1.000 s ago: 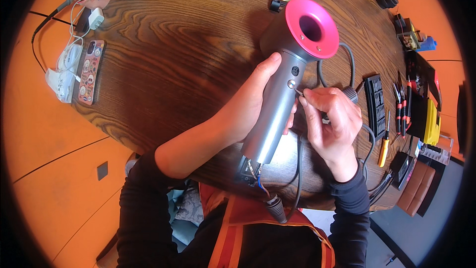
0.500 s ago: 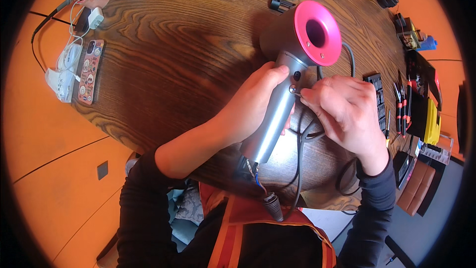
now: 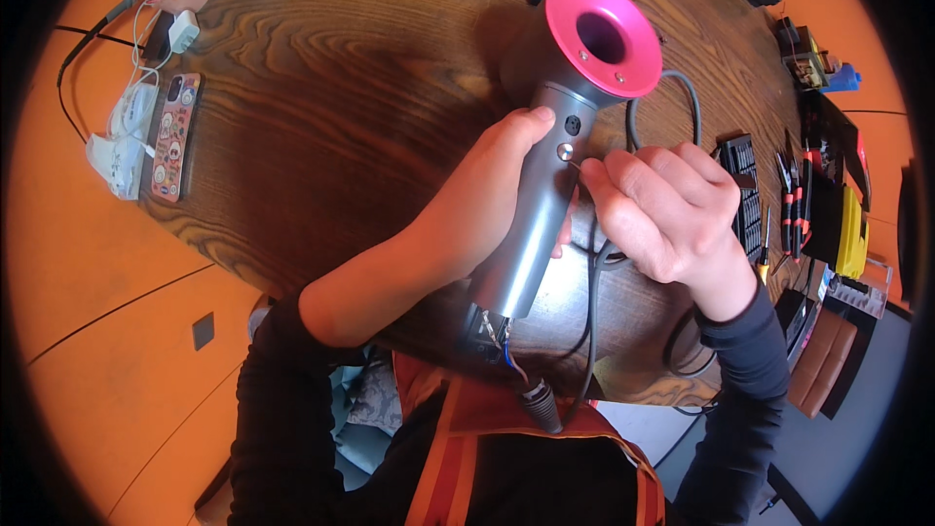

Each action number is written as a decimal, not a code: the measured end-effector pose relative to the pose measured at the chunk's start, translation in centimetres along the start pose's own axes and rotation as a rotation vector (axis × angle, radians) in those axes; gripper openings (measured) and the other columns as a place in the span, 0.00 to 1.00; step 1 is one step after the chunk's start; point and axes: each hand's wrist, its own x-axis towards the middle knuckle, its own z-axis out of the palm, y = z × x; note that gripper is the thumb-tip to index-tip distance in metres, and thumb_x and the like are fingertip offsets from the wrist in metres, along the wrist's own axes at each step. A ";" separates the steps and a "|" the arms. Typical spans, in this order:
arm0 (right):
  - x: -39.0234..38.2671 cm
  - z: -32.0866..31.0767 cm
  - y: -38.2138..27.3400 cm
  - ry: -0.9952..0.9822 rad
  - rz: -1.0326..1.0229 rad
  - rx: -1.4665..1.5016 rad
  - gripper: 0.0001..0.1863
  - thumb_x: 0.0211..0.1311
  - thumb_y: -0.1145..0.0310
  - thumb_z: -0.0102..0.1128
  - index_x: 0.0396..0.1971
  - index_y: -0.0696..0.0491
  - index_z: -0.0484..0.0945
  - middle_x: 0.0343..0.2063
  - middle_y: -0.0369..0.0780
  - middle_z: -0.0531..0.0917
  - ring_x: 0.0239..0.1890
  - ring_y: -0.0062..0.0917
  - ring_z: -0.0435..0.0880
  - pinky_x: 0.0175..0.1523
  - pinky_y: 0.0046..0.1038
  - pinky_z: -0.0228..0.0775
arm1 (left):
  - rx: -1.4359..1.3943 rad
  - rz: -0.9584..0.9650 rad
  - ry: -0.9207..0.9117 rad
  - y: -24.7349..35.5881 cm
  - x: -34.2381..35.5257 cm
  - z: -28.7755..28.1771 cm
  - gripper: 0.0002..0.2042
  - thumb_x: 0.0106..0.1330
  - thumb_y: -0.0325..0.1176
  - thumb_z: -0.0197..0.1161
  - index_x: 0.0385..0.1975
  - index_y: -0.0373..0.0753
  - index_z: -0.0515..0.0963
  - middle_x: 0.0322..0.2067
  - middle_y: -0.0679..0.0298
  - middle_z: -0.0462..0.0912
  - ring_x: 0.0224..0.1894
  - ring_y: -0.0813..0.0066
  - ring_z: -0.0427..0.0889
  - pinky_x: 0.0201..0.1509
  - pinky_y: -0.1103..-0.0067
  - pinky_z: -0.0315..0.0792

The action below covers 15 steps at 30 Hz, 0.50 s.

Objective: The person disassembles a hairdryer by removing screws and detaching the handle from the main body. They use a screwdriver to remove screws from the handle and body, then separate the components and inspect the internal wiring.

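Note:
A hair dryer with a grey body and handle (image 3: pixel 534 224) and a pink ring-shaped end (image 3: pixel 635 34) is held tilted above the table. My left hand (image 3: pixel 487 180) is wrapped round the handle, thumb on its front below the head. Beside a round silver button (image 3: pixel 565 152) on the handle, my right hand (image 3: pixel 672 209) is closed in a pinch. A thin sliver of metal shows at its fingertips, too small to name. Exposed wires (image 3: pixel 508 346) come out of the handle's bottom end, leading toward a black ribbed cable sleeve (image 3: pixel 541 404).
The dryer's grey cord (image 3: pixel 594 321) loops over the wooden table (image 3: pixel 341 58). At the left lie a phone in a patterned case (image 3: pixel 175 136) and a white charger (image 3: pixel 183 31). Pliers (image 3: pixel 794 200), a black bit case (image 3: pixel 745 200) and a yellow box (image 3: pixel 852 234) are at the right.
The dryer's head has tilted left and away, its pink end turning more upward. My right hand's fingers have curled further, and their tips are slightly lower beside the silver button.

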 end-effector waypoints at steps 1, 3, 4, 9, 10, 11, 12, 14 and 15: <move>-0.2 0.4 -0.1 0.035 -0.002 -0.022 0.11 0.36 0.74 0.63 0.26 0.56 0.77 0.23 0.37 0.77 0.19 0.21 0.74 0.20 0.20 0.59 | 0.008 -0.001 -0.009 0.1 0.0 -0.1 0.26 0.68 0.52 0.34 0.34 0.34 0.70 0.20 0.58 0.75 0.16 0.70 0.75 0.19 0.78 0.72; -0.5 1.1 -0.4 0.115 -0.006 -0.068 0.12 0.34 0.73 0.64 0.26 0.56 0.78 0.24 0.38 0.78 0.20 0.21 0.74 0.21 0.19 0.59 | -0.033 0.015 -0.051 0.2 0.0 -0.2 0.26 0.68 0.52 0.34 0.34 0.34 0.70 0.20 0.58 0.75 0.16 0.70 0.75 0.19 0.78 0.73; -0.6 1.4 -0.5 0.144 -0.019 -0.106 0.14 0.35 0.72 0.64 0.28 0.58 0.78 0.24 0.40 0.78 0.21 0.22 0.75 0.21 0.19 0.60 | -0.076 0.004 -0.051 0.3 0.1 -0.3 0.24 0.67 0.52 0.36 0.32 0.34 0.70 0.19 0.59 0.74 0.15 0.71 0.74 0.19 0.78 0.72; -0.7 3.2 -1.2 0.248 0.123 -0.127 0.07 0.44 0.67 0.61 0.26 0.49 0.77 0.23 0.32 0.76 0.19 0.14 0.71 0.21 0.16 0.54 | -0.108 0.029 -0.036 0.4 0.2 -0.3 0.25 0.68 0.52 0.34 0.33 0.34 0.70 0.19 0.58 0.75 0.15 0.69 0.75 0.19 0.78 0.73; -0.7 3.4 -1.3 0.254 0.147 -0.116 0.08 0.45 0.66 0.60 0.27 0.50 0.78 0.24 0.33 0.76 0.19 0.15 0.71 0.21 0.17 0.54 | -0.147 0.017 -0.048 0.4 0.2 -0.4 0.25 0.68 0.52 0.35 0.33 0.34 0.70 0.19 0.58 0.75 0.15 0.69 0.74 0.19 0.77 0.73; -0.6 3.6 -1.4 0.274 0.156 -0.120 0.09 0.45 0.65 0.60 0.27 0.51 0.78 0.24 0.33 0.76 0.19 0.15 0.71 0.21 0.16 0.54 | -0.183 0.030 -0.078 0.5 0.2 -0.4 0.24 0.68 0.51 0.35 0.32 0.35 0.70 0.19 0.58 0.75 0.15 0.69 0.74 0.19 0.77 0.72; -0.6 3.8 -1.6 0.293 0.167 -0.123 0.10 0.46 0.64 0.59 0.28 0.52 0.78 0.24 0.34 0.77 0.19 0.15 0.71 0.21 0.16 0.55 | -0.205 0.025 -0.090 0.5 0.2 -0.5 0.24 0.68 0.51 0.35 0.32 0.35 0.70 0.18 0.58 0.75 0.15 0.69 0.74 0.19 0.77 0.72; -0.6 4.1 -1.8 0.321 0.189 -0.118 0.11 0.46 0.63 0.59 0.29 0.53 0.78 0.24 0.35 0.77 0.19 0.16 0.71 0.22 0.17 0.56 | -0.181 0.049 -0.116 0.4 0.2 -0.7 0.25 0.68 0.51 0.34 0.31 0.35 0.70 0.17 0.58 0.74 0.15 0.69 0.74 0.19 0.77 0.72; -0.6 4.2 -1.9 0.331 0.199 -0.110 0.12 0.46 0.63 0.59 0.29 0.54 0.78 0.24 0.35 0.77 0.19 0.16 0.71 0.21 0.17 0.56 | -0.162 0.051 -0.120 0.3 0.2 -0.8 0.25 0.68 0.51 0.33 0.30 0.35 0.71 0.16 0.58 0.74 0.15 0.69 0.74 0.19 0.77 0.72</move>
